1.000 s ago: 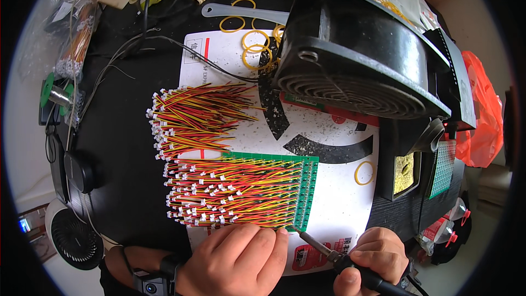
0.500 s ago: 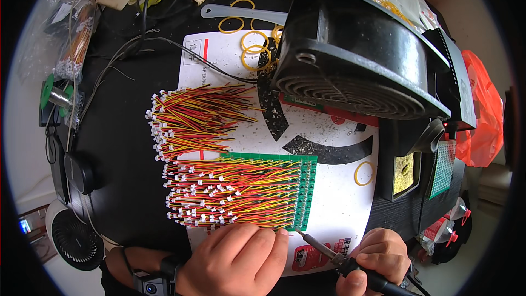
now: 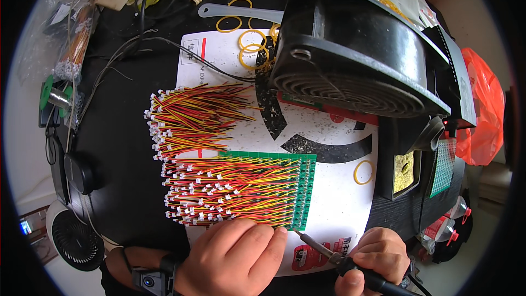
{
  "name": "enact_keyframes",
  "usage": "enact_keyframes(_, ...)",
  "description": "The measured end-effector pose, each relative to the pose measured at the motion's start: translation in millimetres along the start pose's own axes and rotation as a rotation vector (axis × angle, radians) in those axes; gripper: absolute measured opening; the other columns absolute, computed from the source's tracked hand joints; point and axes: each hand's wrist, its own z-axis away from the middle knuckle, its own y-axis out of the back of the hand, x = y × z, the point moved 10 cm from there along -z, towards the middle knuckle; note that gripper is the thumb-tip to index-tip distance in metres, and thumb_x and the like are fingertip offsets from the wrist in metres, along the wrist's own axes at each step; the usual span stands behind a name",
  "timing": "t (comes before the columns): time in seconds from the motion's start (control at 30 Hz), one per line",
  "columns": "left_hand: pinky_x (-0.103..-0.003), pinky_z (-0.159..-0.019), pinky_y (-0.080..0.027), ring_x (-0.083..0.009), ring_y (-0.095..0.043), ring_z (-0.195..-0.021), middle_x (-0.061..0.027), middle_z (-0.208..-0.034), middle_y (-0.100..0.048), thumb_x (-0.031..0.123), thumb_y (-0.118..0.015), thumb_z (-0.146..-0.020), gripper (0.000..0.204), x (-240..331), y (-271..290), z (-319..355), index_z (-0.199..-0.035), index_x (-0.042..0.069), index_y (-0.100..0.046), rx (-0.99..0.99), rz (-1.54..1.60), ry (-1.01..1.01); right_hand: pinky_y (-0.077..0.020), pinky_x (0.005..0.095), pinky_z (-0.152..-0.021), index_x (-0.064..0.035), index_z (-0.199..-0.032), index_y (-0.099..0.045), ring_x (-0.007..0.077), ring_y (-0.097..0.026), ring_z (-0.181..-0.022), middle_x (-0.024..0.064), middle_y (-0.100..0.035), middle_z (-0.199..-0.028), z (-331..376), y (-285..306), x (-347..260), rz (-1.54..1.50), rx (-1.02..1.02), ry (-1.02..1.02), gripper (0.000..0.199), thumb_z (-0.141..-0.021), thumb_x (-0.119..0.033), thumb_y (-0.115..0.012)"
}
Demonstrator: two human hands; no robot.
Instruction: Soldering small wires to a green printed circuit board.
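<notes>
My left hand [image 3: 233, 260] rests at the near edge of a green circuit board [image 3: 303, 192], fingers pressing down on the nearest of the red, yellow and black wires [image 3: 230, 192] that lie across it. My right hand [image 3: 375, 257] grips a soldering iron [image 3: 329, 252] by its black handle. The iron's tip touches the board's near right corner, just beside my left fingertips. A loose bundle of the same wires [image 3: 192, 115], with white connectors at their left ends, lies farther back on a white sheet [image 3: 339, 203].
A large black fan housing [image 3: 361, 60] stands at the back right, close over the sheet. Yellow rubber bands [image 3: 249, 44], a solder spool [image 3: 55, 96], cables, a tip-cleaner holder [image 3: 404, 172] and a small white fan [image 3: 74, 238] sit around the black mat [image 3: 120, 148].
The soldering iron tip has crept slightly left toward the board's near corner. My left hand has stayed on the wires.
</notes>
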Motion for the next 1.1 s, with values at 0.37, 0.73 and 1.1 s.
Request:
enact_keyframes(0.37, -0.031, -0.059, -0.053, -0.0226, -0.061, -0.069, -0.01, -0.082, -0.064, 0.001, -0.069, -0.069, 0.025, -2, -2, 0, -0.093, -0.006, -0.071, 0.002, 0.008, 0.012, -0.0419, 0.0321, -0.046, 0.0046, -0.089, -0.058, 0.0192, -0.05, -0.048, 0.0107, -0.055, -0.064, -12, -1, -5, -0.063, -0.095, 0.046, 0.019, -0.08, -0.006, -0.071)
enact_keyframes(0.73, -0.03, -0.059, -0.053, -0.0216, -0.061, -0.069, -0.0099, -0.082, -0.064, 0.001, -0.069, -0.069, 0.024, 1, -1, -2, -0.093, -0.006, -0.071, 0.0, -0.014, -0.015, -0.0415, 0.0311, -0.046, 0.0045, -0.088, -0.058, 0.0181, -0.049, -0.048, 0.0093, -0.054, -0.062, -12, -1, -5, -0.059, -0.074, 0.051, 0.019, -0.081, -0.007, -0.071)
enact_keyframes(1.1, -0.031, -0.063, -0.053, -0.0218, -0.061, -0.073, -0.009, -0.085, -0.065, 0.003, -0.069, -0.069, 0.025, 5, 0, -2, -0.093, -0.005, -0.072, -0.022, -0.065, -0.012, -0.0397, 0.0264, -0.045, -0.0002, -0.084, -0.058, 0.0147, -0.05, -0.049, 0.0061, -0.052, -0.06, 2, 6, 5, -0.059, -0.022, 0.072, 0.022, -0.082, -0.016, -0.073)
